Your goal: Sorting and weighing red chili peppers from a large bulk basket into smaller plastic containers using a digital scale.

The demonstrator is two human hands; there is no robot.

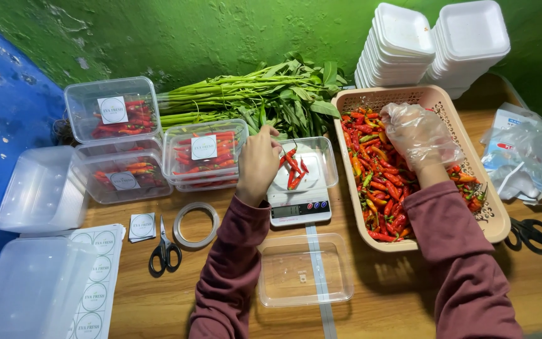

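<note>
Wooden table [409, 282], green wall behind. Left hand [258, 164], centre frame, pinches chilli [285, 157] over scale tray [321, 164]. Gloved right hand [418, 135] grasps chillies in basket [472, 169], right.

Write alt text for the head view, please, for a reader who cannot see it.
A person's bare left hand holds a clear tub of red chillies on a scale, while the gloved right hand reaches into a basket of chillies. Filled tubs, greens and scissors lie nearby.

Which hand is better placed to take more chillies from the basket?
Probably the right hand: gloved, it already rests on the chillies in the basket. The left hand is over the tray on the scale.
</note>
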